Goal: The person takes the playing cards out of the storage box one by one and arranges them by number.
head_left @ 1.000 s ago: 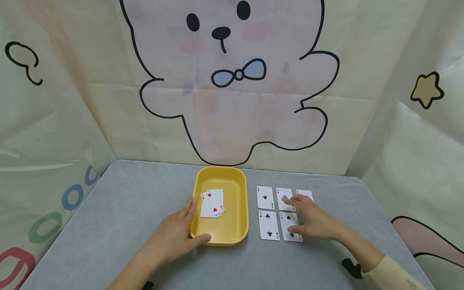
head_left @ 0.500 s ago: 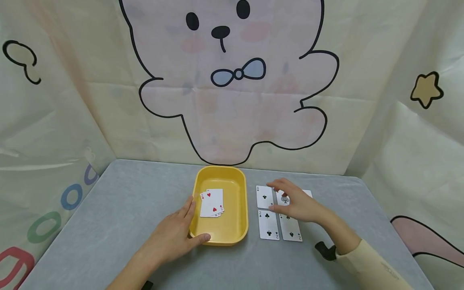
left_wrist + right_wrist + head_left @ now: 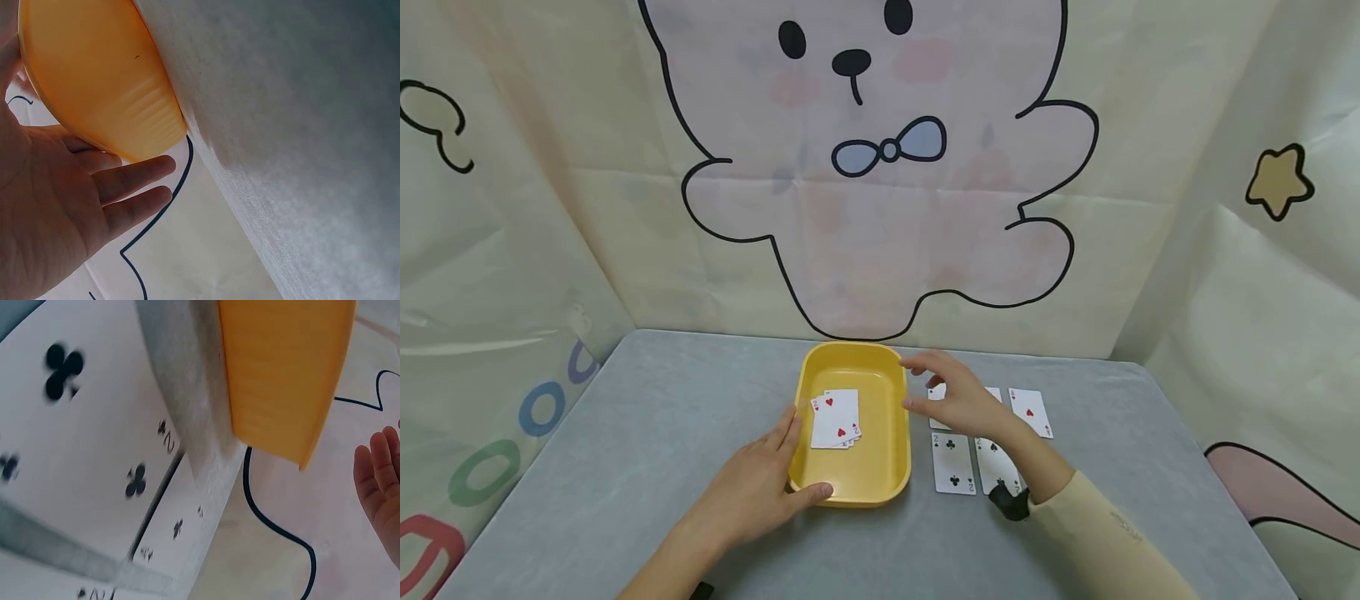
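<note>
My left hand rests against the left side of a yellow tray, fingers along its side and thumb on the near rim. In the left wrist view, its fingers extend straight beside the tray wall. Inside the tray lies a small stack of playing cards, a two of hearts on top. My right hand hovers by the tray's right rim, thumb and fingers apart, no card visible between them. Under it, an ace of clubs and its neighbour are partly hidden. The right wrist view shows a two of clubs close up.
Right of the tray, a two of clubs and a two of spades lie in the near row. A red ace ends the far row. A printed cloth backdrop rises behind the grey table.
My right hand has moved left from over the cards to the tray's right rim, uncovering the red ace. My left hand and the tray stay in place.
</note>
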Motion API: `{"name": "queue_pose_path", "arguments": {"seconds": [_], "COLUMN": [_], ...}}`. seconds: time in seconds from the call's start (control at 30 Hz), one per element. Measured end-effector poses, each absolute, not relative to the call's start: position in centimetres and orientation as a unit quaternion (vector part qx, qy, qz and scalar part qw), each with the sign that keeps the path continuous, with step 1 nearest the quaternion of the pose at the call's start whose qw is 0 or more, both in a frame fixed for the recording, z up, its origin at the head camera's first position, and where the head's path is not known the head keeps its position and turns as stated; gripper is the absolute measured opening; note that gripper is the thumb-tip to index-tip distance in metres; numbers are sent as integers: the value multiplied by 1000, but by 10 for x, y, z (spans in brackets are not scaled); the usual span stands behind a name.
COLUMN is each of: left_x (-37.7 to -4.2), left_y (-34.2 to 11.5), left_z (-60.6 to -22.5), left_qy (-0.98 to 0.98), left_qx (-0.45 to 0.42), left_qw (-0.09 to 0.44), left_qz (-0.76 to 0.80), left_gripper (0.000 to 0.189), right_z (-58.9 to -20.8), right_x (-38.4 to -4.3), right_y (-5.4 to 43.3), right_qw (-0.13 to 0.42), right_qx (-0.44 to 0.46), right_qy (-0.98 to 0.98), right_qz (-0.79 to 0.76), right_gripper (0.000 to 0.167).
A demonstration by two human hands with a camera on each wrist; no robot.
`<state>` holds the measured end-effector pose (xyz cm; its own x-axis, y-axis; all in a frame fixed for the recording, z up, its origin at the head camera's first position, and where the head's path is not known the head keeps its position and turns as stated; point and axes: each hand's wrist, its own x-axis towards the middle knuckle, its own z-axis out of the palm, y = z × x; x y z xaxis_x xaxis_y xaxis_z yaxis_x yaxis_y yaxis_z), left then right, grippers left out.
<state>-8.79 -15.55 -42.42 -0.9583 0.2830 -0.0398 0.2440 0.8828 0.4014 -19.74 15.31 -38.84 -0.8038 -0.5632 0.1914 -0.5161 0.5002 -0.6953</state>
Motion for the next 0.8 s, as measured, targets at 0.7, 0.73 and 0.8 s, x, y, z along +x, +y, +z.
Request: {"name": "queue_pose_path", "arguments": {"seconds": [0.7,0.73,0.8], "left_x": [-87,-88,-88], "left_y": [-158,-158,-158], "left_z": [-426,-426,-426], "left_qy": [967,967,967], "left_qx": [156,157,158], "left_qw": [31,32,32], "left_qz": [197,197,196], "left_gripper": [108,109,108], "right_z": [-416,-418,-421], "right_x": [-220,-222,-225], "right_y": [61,58,52], "right_qw": [167,170,177], "right_qx": [-291,-293,-296], "right_qy": [890,893,896], "right_qz": [-308,-297,-280], "right_gripper": [71,74,79]}}
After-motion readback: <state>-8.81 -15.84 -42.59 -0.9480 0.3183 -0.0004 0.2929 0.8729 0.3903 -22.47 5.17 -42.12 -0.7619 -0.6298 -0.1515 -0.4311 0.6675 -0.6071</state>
